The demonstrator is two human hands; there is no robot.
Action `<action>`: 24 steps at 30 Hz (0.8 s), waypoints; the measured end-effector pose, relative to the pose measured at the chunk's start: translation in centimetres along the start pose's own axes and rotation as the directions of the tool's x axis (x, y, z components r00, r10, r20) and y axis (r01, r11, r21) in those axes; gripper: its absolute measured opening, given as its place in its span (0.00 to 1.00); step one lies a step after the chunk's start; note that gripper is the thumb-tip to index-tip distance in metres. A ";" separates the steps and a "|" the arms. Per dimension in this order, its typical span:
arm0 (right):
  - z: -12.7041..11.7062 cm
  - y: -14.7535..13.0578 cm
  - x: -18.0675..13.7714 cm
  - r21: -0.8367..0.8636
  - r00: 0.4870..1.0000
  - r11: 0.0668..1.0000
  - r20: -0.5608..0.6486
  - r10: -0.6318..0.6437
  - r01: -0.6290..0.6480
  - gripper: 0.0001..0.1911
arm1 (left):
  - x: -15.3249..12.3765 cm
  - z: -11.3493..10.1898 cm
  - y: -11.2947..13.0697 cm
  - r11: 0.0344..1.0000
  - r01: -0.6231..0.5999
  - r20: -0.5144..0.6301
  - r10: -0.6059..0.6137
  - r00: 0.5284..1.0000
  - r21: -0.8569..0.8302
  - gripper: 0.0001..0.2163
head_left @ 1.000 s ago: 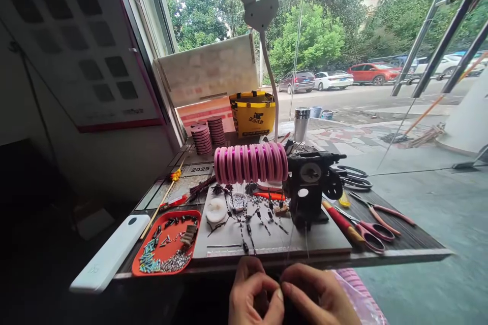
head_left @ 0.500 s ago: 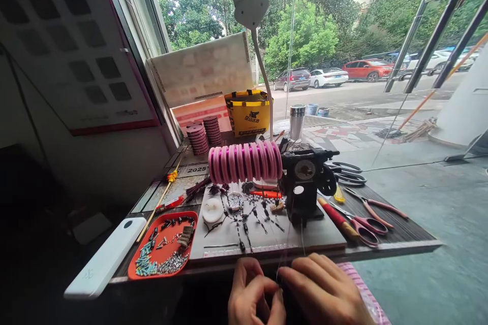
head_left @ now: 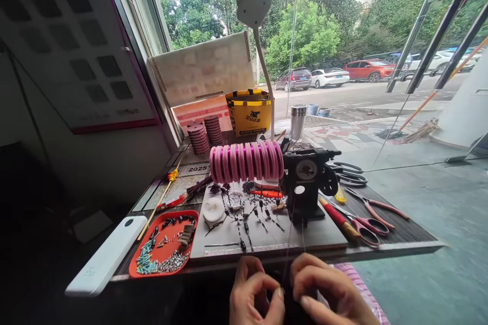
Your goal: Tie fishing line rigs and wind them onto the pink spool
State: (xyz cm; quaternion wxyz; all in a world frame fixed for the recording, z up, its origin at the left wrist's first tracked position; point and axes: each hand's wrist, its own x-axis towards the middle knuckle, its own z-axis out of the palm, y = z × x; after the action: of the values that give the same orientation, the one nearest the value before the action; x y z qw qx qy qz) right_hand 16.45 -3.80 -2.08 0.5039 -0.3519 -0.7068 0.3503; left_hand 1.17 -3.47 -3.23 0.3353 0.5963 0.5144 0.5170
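L hand (head_left: 257, 292): thumb & index pinched together at the tips, apparently on the end of a thin line (head_left: 288, 244); anything tiny there is too small to ID. R hand (head_left: 331, 289): near it, not touching, fingers loosely curled; can't tell if it has hold of anything. Line runs up from btwn the hands, past the front edge of the pale board (head_left: 324, 238) on the desk (head_left: 414, 237); its far end is unclear.

Risks: w/ just one sure pinch, line could slip if L thumb eases, or snag on the dark strands (head_left: 246, 227) lying close by. Hands are low, in shadow, so a dropped bit would prob. be hard to find.

Farther out: black machine (head_left: 305, 177) at R of board, w/ a row of pink spools (head_left: 247, 162) sticking out L; too hard a tug might jerk anything tied there. Red tray (head_left: 168, 228) of small parts sits at the front edge, so a sleeve bump could spill it. Scissors (head_left: 368, 231) lie R, well apart from line.
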 end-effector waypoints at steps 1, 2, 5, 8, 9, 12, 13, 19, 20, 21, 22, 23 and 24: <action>-0.3 0.0 -0.2 0.149 0.998 0.987 0.015 0.054 -0.056 0.12 | 0.1 0.0 -0.1 0.998 0.043 0.016 -0.042 0.999 -0.047 0.06; -0.6 0.2 -0.5 0.299 0.994 0.948 0.035 0.099 -0.105 0.14 | 0.2 0.0 -0.2 0.989 0.097 0.039 -0.093 0.995 -0.110 0.07; -1.2 1.1 -1.7 0.552 0.973 0.801 0.115 0.201 -0.231 0.18 | 0.3 0.2 -0.4 0.904 0.313 0.170 -0.273 0.947 -0.292 0.10; -1.7 2.1 -2.6 0.212 0.962 0.938 0.072 0.265 -0.274 0.12 | 0.4 0.2 -0.5 0.826 0.430 0.276 -0.345 0.897 -0.364 0.13; -1.8 2.3 -2.6 -0.007 0.972 0.974 0.061 0.228 -0.228 0.09 | 0.4 0.1 -0.5 0.826 0.431 0.284 -0.342 0.896 -0.364 0.14; -1.8 2.4 -2.1 -0.532 0.979 0.843 0.204 0.028 0.087 0.04 | 0.4 0.0 -0.7 0.890 0.343 0.218 -0.286 0.933 -0.300 0.12; -1.8 2.2 -1.7 -0.605 0.965 0.775 0.260 -0.023 0.181 0.07 | 0.3 0.0 -0.7 0.926 0.282 0.170 -0.245 0.955 -0.251 0.11; -1.3 -0.9 2.1 -0.602 0.831 0.580 0.319 -0.455 0.549 0.16 | 0.1 -0.1 -0.1 0.999 -0.001 0.036 0.002 0.999 -0.036 0.09; -1.1 -1.2 2.9 -0.563 0.809 0.586 0.338 -0.481 0.583 0.15 | 0.1 -0.1 -0.1 0.999 -0.011 0.036 0.012 0.999 -0.030 0.10; -1.0 -1.4 3.7 -0.512 0.797 0.611 0.367 -0.480 0.603 0.14 | 0.2 -0.2 0.0 1.000 -0.015 0.032 0.016 0.999 -0.026 0.11; -0.8 -1.5 4.5 -0.460 0.796 0.652 0.400 -0.454 0.603 0.12 | 0.2 -0.2 0.0 1.000 -0.012 0.023 0.012 1.000 -0.024 0.12; -0.6 -1.4 5.1 -0.415 0.803 0.701 0.432 -0.409 0.580 0.11 | 0.3 -0.3 0.0 1.000 -0.005 0.012 0.005 1.000 -0.027 0.13; -0.5 -1.3 5.6 -0.383 0.816 0.749 0.455 -0.357 0.541 0.11 | 0.4 -0.5 -0.1 0.999 0.004 0.002 -0.004 1.000 -0.032 0.14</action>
State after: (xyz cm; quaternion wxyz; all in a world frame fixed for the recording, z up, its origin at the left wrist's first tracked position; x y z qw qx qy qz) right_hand 15.33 0.40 1.79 0.3309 -0.2163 -0.9150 0.0802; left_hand 0.69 -3.13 -3.07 0.3462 0.5905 0.5071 0.5239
